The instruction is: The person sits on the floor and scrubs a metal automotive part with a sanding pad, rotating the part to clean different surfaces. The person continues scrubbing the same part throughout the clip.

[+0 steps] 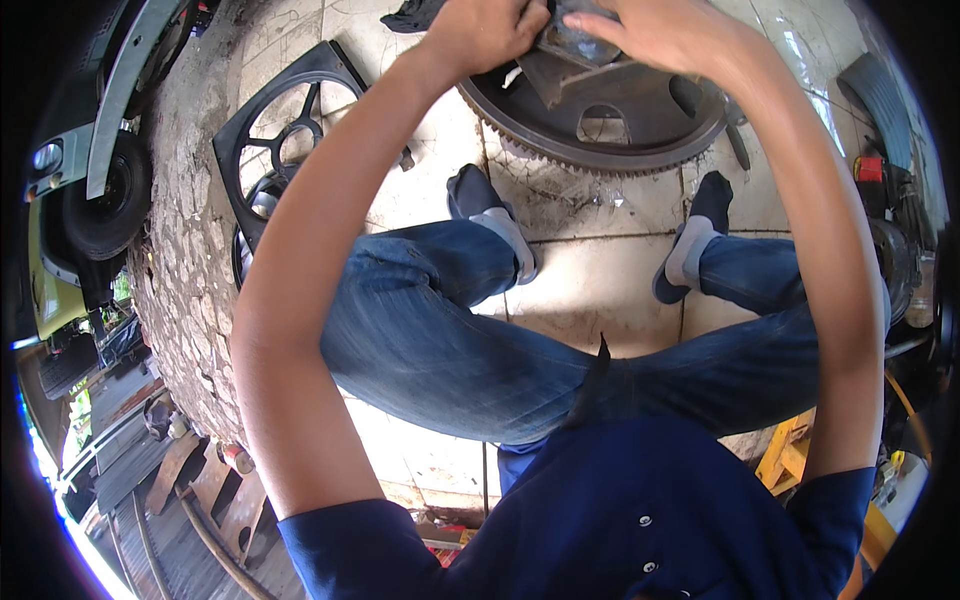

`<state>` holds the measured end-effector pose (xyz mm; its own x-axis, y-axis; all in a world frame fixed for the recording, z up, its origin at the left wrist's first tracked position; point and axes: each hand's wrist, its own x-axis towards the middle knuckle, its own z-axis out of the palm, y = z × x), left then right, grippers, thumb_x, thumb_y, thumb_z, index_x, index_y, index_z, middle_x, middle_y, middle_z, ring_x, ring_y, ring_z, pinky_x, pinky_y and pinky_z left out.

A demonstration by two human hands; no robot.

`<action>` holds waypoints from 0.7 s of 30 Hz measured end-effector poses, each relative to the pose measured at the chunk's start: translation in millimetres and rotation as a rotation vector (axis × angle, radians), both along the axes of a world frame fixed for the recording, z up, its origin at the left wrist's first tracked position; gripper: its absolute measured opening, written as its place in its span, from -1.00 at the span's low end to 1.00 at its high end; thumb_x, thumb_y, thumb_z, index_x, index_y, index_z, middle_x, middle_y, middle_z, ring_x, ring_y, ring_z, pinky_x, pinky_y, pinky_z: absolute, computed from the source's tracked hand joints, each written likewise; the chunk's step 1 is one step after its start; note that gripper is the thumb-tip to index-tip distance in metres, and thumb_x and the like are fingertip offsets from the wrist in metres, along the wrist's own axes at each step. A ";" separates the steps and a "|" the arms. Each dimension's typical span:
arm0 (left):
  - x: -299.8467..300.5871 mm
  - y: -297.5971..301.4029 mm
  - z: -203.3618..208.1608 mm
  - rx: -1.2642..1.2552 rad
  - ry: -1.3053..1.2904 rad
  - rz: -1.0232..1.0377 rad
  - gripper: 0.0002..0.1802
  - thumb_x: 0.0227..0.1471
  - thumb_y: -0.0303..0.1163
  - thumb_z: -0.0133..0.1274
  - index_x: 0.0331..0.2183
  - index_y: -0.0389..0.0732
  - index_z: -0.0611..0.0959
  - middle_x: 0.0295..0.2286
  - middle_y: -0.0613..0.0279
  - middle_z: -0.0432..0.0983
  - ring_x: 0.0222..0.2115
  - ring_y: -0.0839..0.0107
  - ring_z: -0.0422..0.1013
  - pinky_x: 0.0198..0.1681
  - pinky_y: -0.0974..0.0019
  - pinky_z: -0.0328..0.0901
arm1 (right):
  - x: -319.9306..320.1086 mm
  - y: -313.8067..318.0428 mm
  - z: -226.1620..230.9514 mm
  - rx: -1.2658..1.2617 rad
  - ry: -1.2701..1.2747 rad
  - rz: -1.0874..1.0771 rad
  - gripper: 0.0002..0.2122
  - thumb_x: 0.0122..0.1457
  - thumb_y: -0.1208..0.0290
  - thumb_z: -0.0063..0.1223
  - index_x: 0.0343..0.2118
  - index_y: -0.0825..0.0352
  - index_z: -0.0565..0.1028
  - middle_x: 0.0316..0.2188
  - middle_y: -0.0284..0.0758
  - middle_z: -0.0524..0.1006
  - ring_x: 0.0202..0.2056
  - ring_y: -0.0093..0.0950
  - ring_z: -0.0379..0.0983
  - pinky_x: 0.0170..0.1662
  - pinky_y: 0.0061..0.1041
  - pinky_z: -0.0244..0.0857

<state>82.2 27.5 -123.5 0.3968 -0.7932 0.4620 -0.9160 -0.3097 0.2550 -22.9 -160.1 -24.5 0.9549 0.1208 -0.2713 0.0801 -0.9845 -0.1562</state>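
Note:
A large dark metal flywheel (640, 148) with a toothed rim lies on the tiles beyond my feet. On top of it sits a worn metal plate with a blocky, greasy grey part (578, 44); its kind I cannot make out, and the picture's upper edge cuts it off. My left hand (488, 35) grips the left side of this part, fingers curled. From the other side my right hand (655, 32) holds it, thumb laid across its top; the other fingers are mostly hidden.
A black fan shroud (240, 130) lies to the left of the flywheel, beside a rough cement strip (185, 220). A dark flat tool (738, 145) lies by the flywheel's right side. A vehicle wheel (108, 200) stands far left. Yellow metal parts (785, 450) are at the lower right.

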 end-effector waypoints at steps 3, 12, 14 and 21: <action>1.1 -5.9 8.2 0.138 0.084 0.064 -0.71 0.23 -0.30 -0.12 -0.19 -0.30 0.56 -0.25 -0.07 0.53 -0.21 -0.09 0.46 -0.11 0.03 0.34 | 6.5 -22.5 -43.1 -0.030 -0.257 0.062 -0.44 0.32 -0.07 -0.20 0.02 0.40 0.52 0.03 0.08 0.48 0.10 -0.07 0.39 0.18 -0.20 0.24; -2.2 -5.0 3.0 0.054 0.065 0.100 -0.69 0.19 -0.26 -0.12 -0.22 -0.23 0.63 -0.30 0.08 0.59 -0.24 0.06 0.51 -0.07 0.05 0.33 | 6.4 -31.9 -33.7 -0.153 -0.071 0.000 -0.30 0.31 -0.22 -0.27 0.29 0.29 0.28 0.31 -0.21 0.25 0.33 -0.30 0.14 0.36 -0.17 -0.02; -3.5 -5.4 5.9 0.084 0.099 0.115 -0.68 0.19 -0.26 -0.12 -0.21 -0.22 0.63 -0.28 0.08 0.59 -0.23 0.07 0.51 -0.05 0.04 0.32 | 13.3 -42.1 -41.1 -0.200 -0.191 -0.074 -0.30 0.31 -0.23 -0.28 0.28 0.28 0.28 0.34 -0.22 0.20 0.35 -0.32 0.08 0.38 -0.13 -0.07; -2.9 -4.8 0.7 0.055 0.104 0.116 -0.67 0.20 -0.24 -0.12 -0.18 -0.21 0.63 -0.24 0.08 0.59 -0.21 0.07 0.51 -0.03 0.05 0.31 | -0.6 -36.4 -48.9 -0.141 -0.211 -0.020 -0.33 0.32 -0.26 -0.42 0.26 0.15 0.34 0.34 -0.31 0.21 0.38 -0.38 0.02 0.40 -0.15 -0.14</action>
<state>79.2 22.7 -122.8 0.5307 -0.7623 0.3706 -0.8428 -0.4281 0.3264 -23.4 -196.4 -73.5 0.9939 0.0767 -0.0789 0.0770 -0.9970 0.0011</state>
